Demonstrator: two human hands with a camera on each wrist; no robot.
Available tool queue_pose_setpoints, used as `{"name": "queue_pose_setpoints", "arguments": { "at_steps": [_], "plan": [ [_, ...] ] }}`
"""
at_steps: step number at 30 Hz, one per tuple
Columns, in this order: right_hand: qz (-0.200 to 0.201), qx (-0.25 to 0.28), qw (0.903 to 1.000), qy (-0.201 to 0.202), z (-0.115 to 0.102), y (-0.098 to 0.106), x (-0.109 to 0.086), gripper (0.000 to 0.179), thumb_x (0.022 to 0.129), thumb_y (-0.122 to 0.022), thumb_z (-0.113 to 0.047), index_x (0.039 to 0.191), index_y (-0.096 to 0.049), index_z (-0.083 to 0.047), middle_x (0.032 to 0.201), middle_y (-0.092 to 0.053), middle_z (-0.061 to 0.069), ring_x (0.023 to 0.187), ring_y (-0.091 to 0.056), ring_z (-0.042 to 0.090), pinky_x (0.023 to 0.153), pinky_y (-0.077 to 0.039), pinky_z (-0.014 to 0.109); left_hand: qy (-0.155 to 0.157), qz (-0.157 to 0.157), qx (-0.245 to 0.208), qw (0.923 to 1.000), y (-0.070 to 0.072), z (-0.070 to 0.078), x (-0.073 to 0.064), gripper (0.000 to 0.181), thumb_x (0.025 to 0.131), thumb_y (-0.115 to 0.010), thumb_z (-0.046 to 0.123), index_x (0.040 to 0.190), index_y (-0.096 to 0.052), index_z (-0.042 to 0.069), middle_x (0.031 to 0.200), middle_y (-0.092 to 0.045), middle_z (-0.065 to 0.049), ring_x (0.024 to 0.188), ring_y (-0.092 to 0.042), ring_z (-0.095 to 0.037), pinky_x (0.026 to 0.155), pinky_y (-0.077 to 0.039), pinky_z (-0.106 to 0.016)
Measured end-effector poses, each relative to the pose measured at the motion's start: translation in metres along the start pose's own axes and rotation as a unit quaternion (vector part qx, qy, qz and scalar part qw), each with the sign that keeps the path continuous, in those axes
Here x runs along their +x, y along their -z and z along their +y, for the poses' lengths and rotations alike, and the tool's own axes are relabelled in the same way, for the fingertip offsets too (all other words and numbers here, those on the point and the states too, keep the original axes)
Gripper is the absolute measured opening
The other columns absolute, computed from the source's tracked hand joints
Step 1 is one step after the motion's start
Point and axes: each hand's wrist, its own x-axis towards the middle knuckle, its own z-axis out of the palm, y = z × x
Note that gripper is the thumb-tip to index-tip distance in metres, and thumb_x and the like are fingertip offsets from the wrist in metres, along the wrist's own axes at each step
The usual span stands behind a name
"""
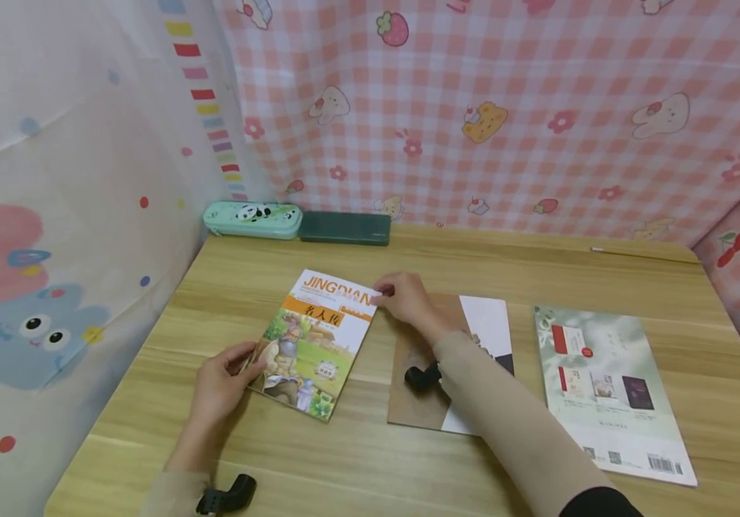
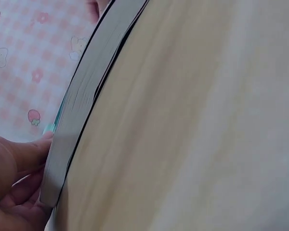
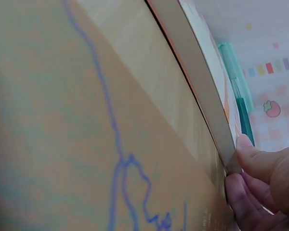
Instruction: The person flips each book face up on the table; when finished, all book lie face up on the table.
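Note:
A paperback book (image 1: 318,345) with "JINGDIAN" across its top and an illustrated cover lies face up, turned slightly, on the left half of the table. My left hand (image 1: 224,380) pinches its lower left corner, thumb on the cover and fingers below. At the upper right corner my right hand (image 1: 405,298) pinches it the same way. In the left wrist view the page block (image 2: 82,91) shows as a thick grey edge beside the left thumb. The right wrist view shows the right thumb (image 3: 260,161) on the cover and fingers beneath.
A brown and white booklet (image 1: 415,388) lies under the right forearm. Farther right is a green magazine (image 1: 602,431). Along the back stand a mint panda pencil case (image 1: 253,220) and a dark green case (image 1: 345,227). A pencil (image 1: 644,254) lies at the back right. Curtains surround the table (image 1: 344,474).

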Motion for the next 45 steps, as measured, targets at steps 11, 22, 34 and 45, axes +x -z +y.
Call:
{"name": "queue_pose_setpoints", "arguments": {
  "at_steps": [11, 22, 34, 45],
  "plan": [
    [-0.004, 0.005, 1.0, 0.002, 0.005, 0.0, 0.008, 0.02, 0.092, -0.076, -0.012, 0.11, -0.077, -0.002, 0.109, -0.074, 0.012, 0.099, -0.066, 0.024, 0.088, -0.056, 0.037, 0.007, -0.005, -0.021, 0.9997, -0.012, 0.003, -0.014, 0.04, 0.086, -0.08, 0.005, 0.123, -0.068, -0.009, 0.125, -0.065, -0.024, 0.109, -0.065, -0.033, 0.08, -0.049, -0.007],
    [0.01, 0.004, 0.9999, 0.012, 0.006, 0.001, 0.012, 0.017, 0.092, -0.075, -0.01, 0.108, -0.078, -0.003, 0.11, -0.074, 0.012, 0.099, -0.067, 0.024, 0.089, -0.056, 0.037, 0.017, 0.014, -0.027, 0.9994, -0.02, 0.006, -0.014, 0.04, 0.086, -0.081, 0.008, 0.121, -0.069, -0.007, 0.124, -0.066, -0.023, 0.102, -0.065, -0.028, 0.076, -0.049, -0.007],
    [0.006, 0.004, 0.9999, 0.009, 0.009, 0.001, 0.011, 0.019, 0.094, -0.073, -0.011, 0.11, -0.077, -0.002, 0.112, -0.073, 0.014, 0.102, -0.067, 0.026, 0.091, -0.055, 0.038, 0.022, 0.009, -0.013, 0.9996, -0.022, 0.008, -0.018, 0.041, 0.084, -0.083, 0.01, 0.12, -0.07, -0.005, 0.12, -0.068, -0.022, 0.097, -0.066, -0.026, 0.073, -0.051, -0.01],
    [0.035, 0.088, 0.9946, 0.043, 0.022, 0.022, -0.003, 0.036, 0.099, -0.068, -0.013, 0.13, -0.065, 0.003, 0.123, -0.068, 0.019, 0.113, -0.065, 0.032, 0.099, -0.054, 0.041, -0.037, -0.002, 0.028, 0.9989, -0.015, 0.018, -0.019, 0.037, 0.095, -0.073, 0.013, 0.127, -0.066, -0.005, 0.119, -0.069, -0.021, 0.108, -0.067, -0.033, 0.092, -0.058, -0.039]
  ]
}}
